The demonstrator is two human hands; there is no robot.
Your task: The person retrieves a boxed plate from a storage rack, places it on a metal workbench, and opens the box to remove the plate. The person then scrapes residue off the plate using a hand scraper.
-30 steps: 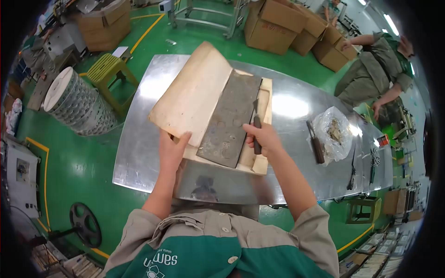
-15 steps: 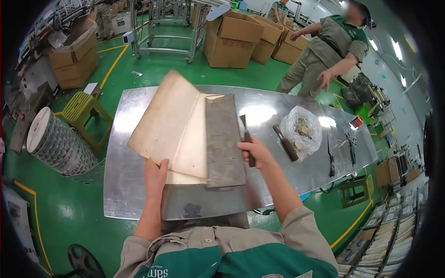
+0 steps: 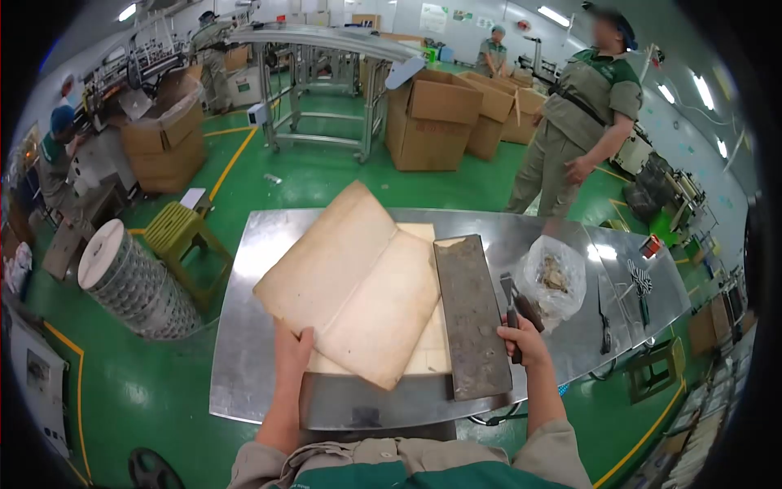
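My left hand (image 3: 295, 349) pinches the lower left edge of a large, creased tan sheet (image 3: 346, 281) that looks like stained paper. Beneath it, pale sheets (image 3: 423, 359) lie on the metal table. A dark grey rectangular slab (image 3: 472, 322) lies at the right edge of these sheets, slightly slanted. In my right hand (image 3: 525, 338), closed around its dark handle, is a flat-bladed scraper (image 3: 509, 293), blade pointing away from me. That hand is beside the slab's right edge; I cannot tell whether it touches. Behind the scraper a second dark-handled tool (image 3: 528, 311) is partly hidden.
A clear plastic bag with brownish scraps (image 3: 555, 277) sits right of the slab. Scissors (image 3: 604, 322) and a striped bundle (image 3: 639, 279) lie farther right on the table (image 3: 269, 244). A person (image 3: 582, 122) stands beyond it. Left are a yellow-green stool (image 3: 175, 232) and a roll (image 3: 134, 281).
The slab has shifted right relative to the sheets and turned slightly. The tan sheet now lies wider open over the pale ones. My right hand, still with the scraper, has moved right; the camera view has tilted up.
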